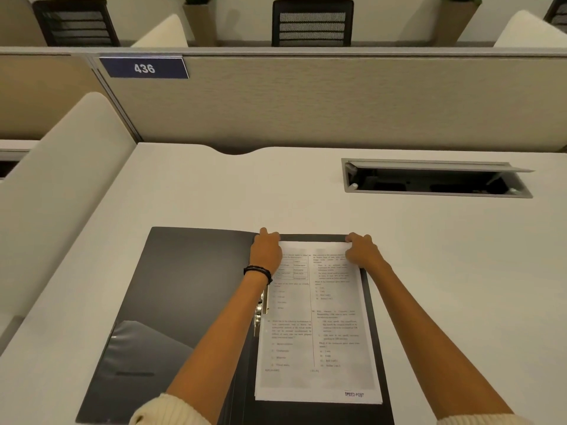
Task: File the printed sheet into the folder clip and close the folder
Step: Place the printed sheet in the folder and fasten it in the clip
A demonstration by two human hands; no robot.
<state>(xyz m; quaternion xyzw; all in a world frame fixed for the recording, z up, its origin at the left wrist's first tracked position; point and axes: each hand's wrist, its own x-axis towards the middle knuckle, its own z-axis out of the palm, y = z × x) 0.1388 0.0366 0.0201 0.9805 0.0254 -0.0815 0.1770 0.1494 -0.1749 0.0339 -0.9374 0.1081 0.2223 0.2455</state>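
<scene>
A dark grey folder [184, 296] lies open on the white desk, its front cover spread to the left. The printed sheet [334, 326] rests flat on the folder's right half. A metal clip [261, 308] runs along the spine at the sheet's left edge, partly hidden by my left forearm. My left hand [266, 251] presses on the sheet's top left corner, fingers curled over the folder's far edge. At the top right corner my right hand [362, 250] holds the sheet the same way.
An open cable hatch [435, 179] is set in the white desk [214, 194] at the far right. A beige partition [306, 102] with a blue sign reading 436 [144, 68] closes off the back. A cream side divider [61, 179] stands on the left.
</scene>
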